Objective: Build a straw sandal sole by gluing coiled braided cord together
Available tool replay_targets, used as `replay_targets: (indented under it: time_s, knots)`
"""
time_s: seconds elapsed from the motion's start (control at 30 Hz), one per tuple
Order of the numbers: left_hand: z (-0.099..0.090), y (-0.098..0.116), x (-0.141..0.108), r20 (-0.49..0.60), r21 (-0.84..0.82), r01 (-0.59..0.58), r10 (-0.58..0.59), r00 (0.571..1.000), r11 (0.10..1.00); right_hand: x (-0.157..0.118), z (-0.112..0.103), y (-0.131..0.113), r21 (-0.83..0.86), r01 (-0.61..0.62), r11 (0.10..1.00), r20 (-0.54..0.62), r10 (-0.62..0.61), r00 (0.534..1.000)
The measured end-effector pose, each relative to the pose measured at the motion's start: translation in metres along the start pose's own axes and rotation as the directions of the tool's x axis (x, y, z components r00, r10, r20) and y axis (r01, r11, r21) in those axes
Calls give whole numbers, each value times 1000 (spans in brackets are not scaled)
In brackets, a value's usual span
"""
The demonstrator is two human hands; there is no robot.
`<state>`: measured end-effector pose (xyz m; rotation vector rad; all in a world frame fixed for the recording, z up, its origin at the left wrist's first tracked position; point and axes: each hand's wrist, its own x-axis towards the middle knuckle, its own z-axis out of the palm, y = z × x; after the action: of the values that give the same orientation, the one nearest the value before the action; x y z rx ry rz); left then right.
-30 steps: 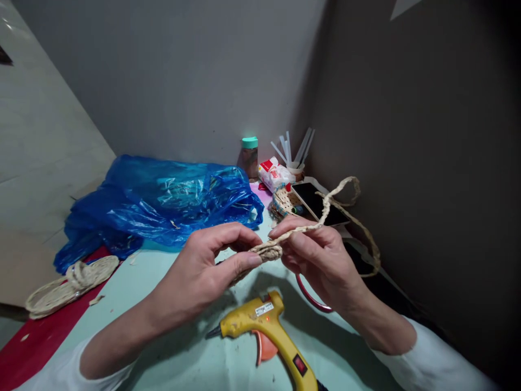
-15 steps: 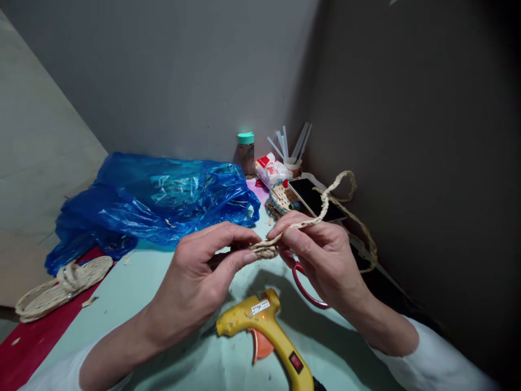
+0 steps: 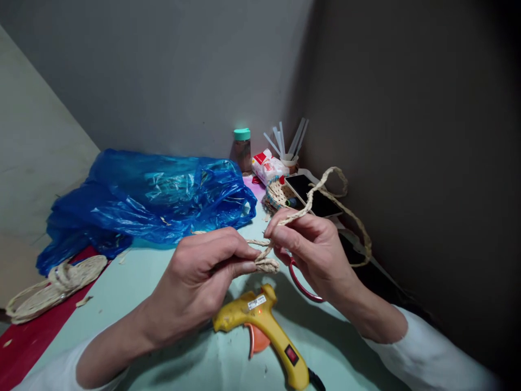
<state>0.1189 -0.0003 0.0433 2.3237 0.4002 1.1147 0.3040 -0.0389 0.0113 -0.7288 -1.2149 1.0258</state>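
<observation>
Braided cord (image 3: 310, 201), mid-frame, above glue gun (image 3: 264, 326): fiddly stuff, wants snug pinch, even tension, no twist! Left hand (image 3: 207, 269) pinching bundled end (image 3: 267, 265), thumb under fingers; right hand (image 3: 315, 244), angled in from lower right, pinching cord higher; loop spilling across tablet (image 3: 323, 206), right of centre.

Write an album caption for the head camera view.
Left fingers and right fingers pinch a braided cord near a glue gun, blue bag behind.
</observation>
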Motion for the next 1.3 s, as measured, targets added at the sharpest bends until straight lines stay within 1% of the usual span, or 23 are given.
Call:
replay_targets:
  time_s: [0.2, 0.27, 0.33, 0.43, 0.5, 0.6, 0.67, 0.77, 0.8, 0.87, 0.93, 1.0, 1.07, 1.1, 1.13, 1.17, 1.2, 1.23, 1.27, 1.3]
  knots:
    - [0, 1, -1, 50, -36, 41, -39, 998, 999, 2, -3, -1, 89, -59, 994, 51, 54, 997]
    - [1, 1, -1, 58, -27, 34, -32, 998, 999, 3, -4, 0, 103, -88, 991, 68, 82, 994]
    - [2, 1, -2, 36, 12, 11, -12, 999, 1000, 4, -5, 1, 119, -118, 986, 81, 109, 991]
    - [5, -1, -6, -5, 38, 39, -39, 999, 998, 5, -5, 3, 148, -146, 978, 87, 134, 987]
    - [7, -4, -9, -9, -13, 67, -67, 998, 998, 5, -4, 4, 165, -157, 974, 98, 142, 985]
    - [10, -8, -12, -7, -127, 66, -68, 998, 990, 3, -3, 4, 175, -175, 969, 120, 155, 981]
    - [11, -8, -12, -6, -196, 41, -43, 999, 980, 1, -1, 3, 174, -194, 966, 138, 171, 976]
    - [9, -8, -10, 53, -241, 12, 1, 999, 970, -2, 0, 2, 161, -222, 962, 168, 195, 966]
    - [8, -8, -9, 80, -230, 0, 18, 997, 973, -2, 0, 2, 149, -229, 962, 177, 202, 963]
    - [4, -8, -7, 121, -180, -64, 87, 989, 982, -1, -2, 1, 111, -237, 965, 190, 214, 958]
    - [0, -9, -4, 120, -101, -156, 168, 978, 983, 2, -7, -2, 42, -235, 971, 185, 224, 957]
    - [-7, -11, 0, 69, 9, -224, 222, 973, 975, 6, -12, -8, -74, -227, 971, 153, 236, 960]
    - [-15, -14, 4, -23, 155, -251, 257, 966, 956, 5, -15, -16, -222, -229, 948, 136, 262, 955]
    - [-19, -17, 6, -67, 227, -249, 270, 960, 941, 3, -14, -20, -324, -235, 916, 145, 294, 945]
    - [-22, -20, 8, -105, 292, -236, 277, 955, 927, -1, -12, -23, -435, -240, 868, 162, 338, 927]
    - [-26, -23, 10, -129, 336, -204, 259, 957, 920, -7, -8, -25, -541, -237, 807, 179, 386, 905]
    - [-29, -27, 11, -150, 363, -172, 240, 959, 916, -15, -3, -25, -761, -198, 618, 162, 477, 864]
    - [-32, -31, 12, -167, 377, -139, 215, 962, 916, -24, 2, -23, -888, -153, 434, 121, 540, 833]
    - [-34, -35, 14, -179, 383, -109, 189, 965, 917, -34, 6, -20, -947, -101, 305, 96, 568, 817]
    - [-36, -38, 14, -194, 387, -92, 179, 965, 918, -44, 9, -14, -979, -43, 201, 88, 599, 796]
